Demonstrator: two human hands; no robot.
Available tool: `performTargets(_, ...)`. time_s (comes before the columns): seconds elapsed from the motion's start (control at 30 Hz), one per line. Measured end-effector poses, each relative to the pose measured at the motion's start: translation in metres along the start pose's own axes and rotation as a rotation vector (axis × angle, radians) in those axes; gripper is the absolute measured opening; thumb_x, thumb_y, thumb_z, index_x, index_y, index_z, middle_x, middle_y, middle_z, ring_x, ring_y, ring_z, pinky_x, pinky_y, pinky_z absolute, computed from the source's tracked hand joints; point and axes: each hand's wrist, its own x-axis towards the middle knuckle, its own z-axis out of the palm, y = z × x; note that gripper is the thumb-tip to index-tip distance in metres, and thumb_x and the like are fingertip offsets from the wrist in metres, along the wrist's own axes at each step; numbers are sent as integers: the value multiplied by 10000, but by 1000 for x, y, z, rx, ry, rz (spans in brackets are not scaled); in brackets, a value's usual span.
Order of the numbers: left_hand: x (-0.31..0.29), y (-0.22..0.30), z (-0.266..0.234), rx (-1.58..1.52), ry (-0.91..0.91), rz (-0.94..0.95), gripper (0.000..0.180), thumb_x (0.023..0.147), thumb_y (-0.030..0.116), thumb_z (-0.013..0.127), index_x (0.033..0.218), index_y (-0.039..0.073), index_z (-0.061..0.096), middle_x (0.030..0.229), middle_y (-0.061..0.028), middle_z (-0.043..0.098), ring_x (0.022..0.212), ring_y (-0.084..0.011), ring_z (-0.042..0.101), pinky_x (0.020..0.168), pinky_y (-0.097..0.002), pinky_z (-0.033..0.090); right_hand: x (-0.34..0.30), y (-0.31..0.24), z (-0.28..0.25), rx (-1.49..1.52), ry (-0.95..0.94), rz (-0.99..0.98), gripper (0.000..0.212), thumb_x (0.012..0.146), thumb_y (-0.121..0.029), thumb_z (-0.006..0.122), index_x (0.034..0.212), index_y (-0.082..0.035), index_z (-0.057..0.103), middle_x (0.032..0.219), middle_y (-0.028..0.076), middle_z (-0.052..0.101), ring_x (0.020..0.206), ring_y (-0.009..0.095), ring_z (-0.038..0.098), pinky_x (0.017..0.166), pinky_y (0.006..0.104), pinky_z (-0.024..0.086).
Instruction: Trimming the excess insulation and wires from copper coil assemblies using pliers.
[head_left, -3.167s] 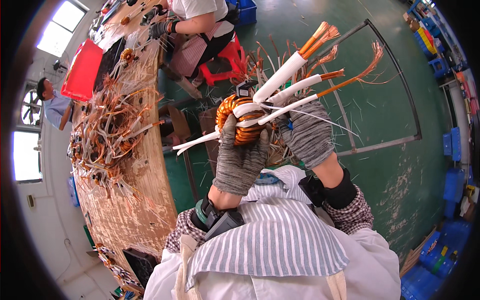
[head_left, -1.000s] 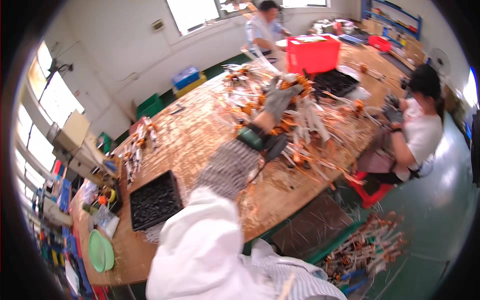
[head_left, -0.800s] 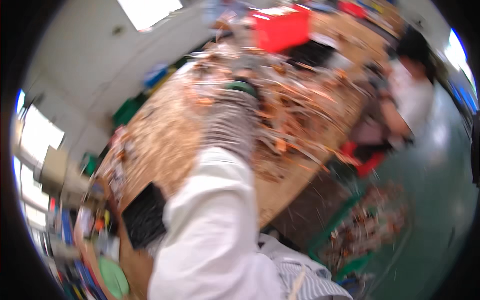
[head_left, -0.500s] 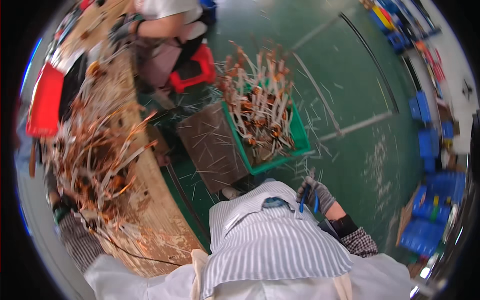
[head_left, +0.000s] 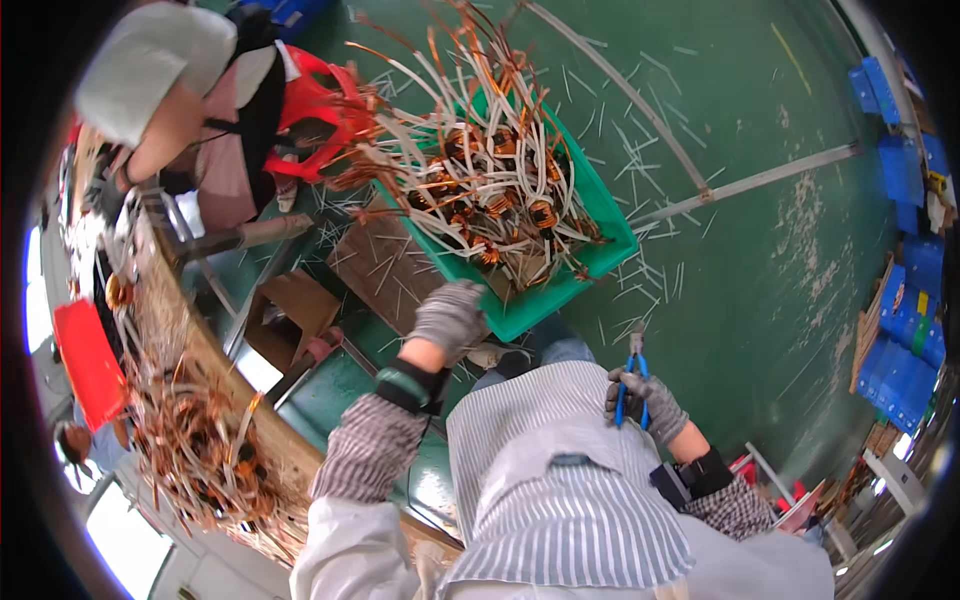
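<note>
My left hand (head_left: 449, 318), in a grey glove, is at the near left corner of a green plastic bin (head_left: 607, 263). Its fingers are curled against the rim, and their tips are hidden. The bin is heaped with copper-wound coils (head_left: 542, 213) that have long white-sleeved leads with bare copper ends. Gripped in my gloved right hand (head_left: 652, 403) is a pair of blue-handled pliers (head_left: 637, 360), with the jaws pointing away from me. That hand is beside my striped apron, to the right of and apart from the bin.
More coils (head_left: 205, 450) are piled on the wooden workbench (head_left: 165, 275) at left. A co-worker (head_left: 160, 75) sits there by a red stool (head_left: 315, 115). A brown board (head_left: 370, 260) lies beside the bin, and a cardboard box (head_left: 290, 315) stands under the bench. White sleeve scraps litter the green floor (head_left: 740, 290).
My left hand has left the coil pile on the bench and moved right to the bin. The view has shifted, with the bin appearing larger. My right hand keeps the pliers.
</note>
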Motion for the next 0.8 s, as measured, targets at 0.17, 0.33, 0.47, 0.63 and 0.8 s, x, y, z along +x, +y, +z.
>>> performTargets(0.17, 146, -27, 91, 557, -291, 42, 462, 835, 138, 454, 1284, 71, 368, 1322, -147, 372, 1211, -308, 363, 1020, -377, 281, 25, 20, -48, 227, 247, -76, 306, 810, -215, 613, 1026, -30, 500, 779, 96, 580, 695, 217, 600, 626, 345, 520)
performTargets(0.33, 240, -83, 168, 323, -634, -385, 553, 920, 424, 161, 1369, 111, 234, 1434, -94, 183, 1316, -272, 183, 1093, -381, 113, 17, 53, -105, 432, 366, -14, 260, 835, -193, 576, 1024, -30, 506, 793, 113, 587, 708, 238, 603, 624, 372, 519)
performTargets(0.47, 236, -89, 193, 749, -552, -172, 660, 817, 334, 531, 1368, 103, 249, 1425, -155, 183, 1318, -256, 188, 1067, -398, 192, 11, 63, -120, 472, 495, -49, 264, 850, -220, 550, 1027, -28, 514, 809, 134, 602, 731, 258, 612, 646, 392, 525)
performTargets(0.63, 222, -59, 110, 588, -754, -56, 678, 628, 345, 677, 1207, 58, 471, 1173, -178, 516, 1048, -302, 531, 856, -368, 455, 15, 52, -106, 374, 400, -99, 294, 835, -233, 569, 1032, -22, 512, 835, 128, 601, 766, 253, 613, 683, 401, 523)
performTargets(0.8, 138, -13, -6, 57, -671, -250, 751, 588, 407, 732, 1185, 32, 475, 1176, -199, 496, 1040, -300, 523, 851, -351, 437, 14, 24, -77, 304, 225, -218, 330, 820, -247, 590, 1041, -22, 494, 871, 123, 593, 805, 249, 605, 728, 400, 514)
